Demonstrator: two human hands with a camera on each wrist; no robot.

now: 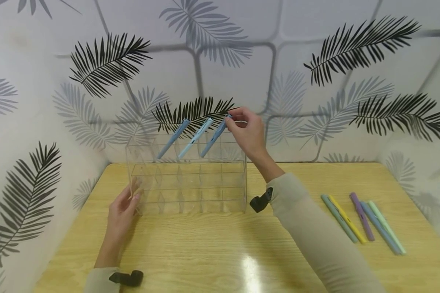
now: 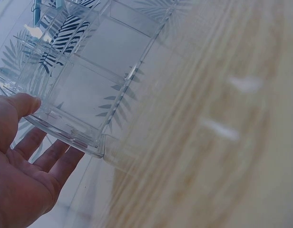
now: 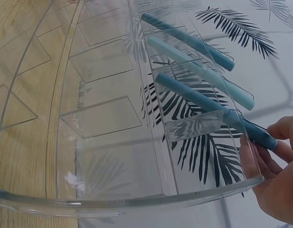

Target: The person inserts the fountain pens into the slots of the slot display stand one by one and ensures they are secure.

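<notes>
A clear acrylic organizer (image 1: pixel 188 162) with tiers of small compartments stands on the table. Three capped pens lean in its top tier: a blue pen (image 1: pixel 173 139) on the left, a pale blue pen (image 1: pixel 195 138) in the middle, and another blue pen (image 1: pixel 213 140) on the right. My right hand (image 1: pixel 250 136) pinches the upper end of that rightmost pen between thumb and fingers; its lower end sits inside the tier. At the organizer's left side, my left hand (image 1: pixel 119 213) grips the side wall, with the thumb (image 2: pixel 27 103) on one face and the fingers behind the other.
On the table (image 1: pixel 190 252) at the right lie several more pens, among them a sage green pen (image 1: pixel 339 217), a yellow pen (image 1: pixel 348 219), a purple pen (image 1: pixel 361 216) and a mint pen (image 1: pixel 387 228). A leaf-patterned wall (image 1: pixel 238 77) rises behind the organizer.
</notes>
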